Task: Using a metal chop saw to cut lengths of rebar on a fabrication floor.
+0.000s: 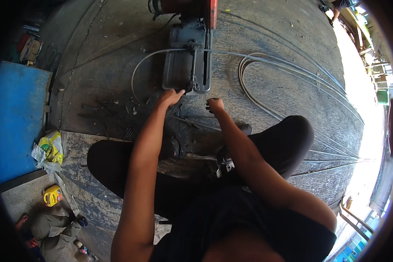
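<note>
A chop saw's grey metal base (172, 70) stands on the floor ahead of me, with a clamp screw (193, 65) running along it. My left hand (170, 97) is closed at the near end of the base, on what looks like the handle of that clamp. Just right of the base, my right hand (215, 105) is curled shut over the floor. Something dark shows at its fingers, too small to name. A thin metal rod (150, 54) crosses the base under the clamp and bends round on the left.
Long rods (249, 72) loop across the floor to the right. A red saw part (213, 15) rises at the far end. Scraps (118, 109) litter the floor at left. A blue panel (19, 118), a yellow jug (53, 195) and a seated person's leg (48, 225) are further left.
</note>
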Available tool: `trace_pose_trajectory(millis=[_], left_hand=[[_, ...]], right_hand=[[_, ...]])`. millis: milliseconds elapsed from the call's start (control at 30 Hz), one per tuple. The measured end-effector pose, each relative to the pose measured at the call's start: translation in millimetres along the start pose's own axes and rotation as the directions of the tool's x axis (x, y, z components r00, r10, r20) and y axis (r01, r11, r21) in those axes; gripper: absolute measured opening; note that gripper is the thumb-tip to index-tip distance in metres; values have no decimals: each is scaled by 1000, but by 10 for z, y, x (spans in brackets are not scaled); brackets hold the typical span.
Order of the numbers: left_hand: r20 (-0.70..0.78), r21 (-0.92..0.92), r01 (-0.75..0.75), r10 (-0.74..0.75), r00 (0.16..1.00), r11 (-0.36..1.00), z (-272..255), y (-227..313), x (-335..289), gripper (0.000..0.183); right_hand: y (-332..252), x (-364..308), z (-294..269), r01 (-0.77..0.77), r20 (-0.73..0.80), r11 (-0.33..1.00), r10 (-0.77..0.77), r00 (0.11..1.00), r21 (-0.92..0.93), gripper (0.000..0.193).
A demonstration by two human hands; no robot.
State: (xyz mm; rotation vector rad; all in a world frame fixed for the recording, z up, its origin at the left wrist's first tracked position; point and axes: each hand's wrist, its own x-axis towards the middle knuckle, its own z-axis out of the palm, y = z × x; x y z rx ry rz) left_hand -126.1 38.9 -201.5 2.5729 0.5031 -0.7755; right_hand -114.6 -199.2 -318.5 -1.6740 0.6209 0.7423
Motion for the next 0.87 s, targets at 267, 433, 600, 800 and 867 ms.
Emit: trace_pose_trajectory(millis=[267,433,600,800,867], left_hand=[[-44,86,9,-5,999,996,-1966,106,-452,58],[-357,-103,-263,211,910,959,-3180,953,-445,79],[-566,-342,-497,248,786,797,-3624,1879,-140,52],[-318,-479,-454,334,887,751,-3730,2158,374,43],[-271,-547,-372,262,926,750,-3749,2197,490,41]], right_hand=[[-1355,54,-1095,348,-373,923,-384,845,-163,22],[-3534,-862,-1263,736,-244,671,-732,636,-92,26],[-4754,-1271,-764,724,-150,523,-843,516,-449,60],[-5013,-802,-417,632,69,271,-886,459,-727,85],[-4891,-709,-362,654,74,300,-874,480,-695,96]])
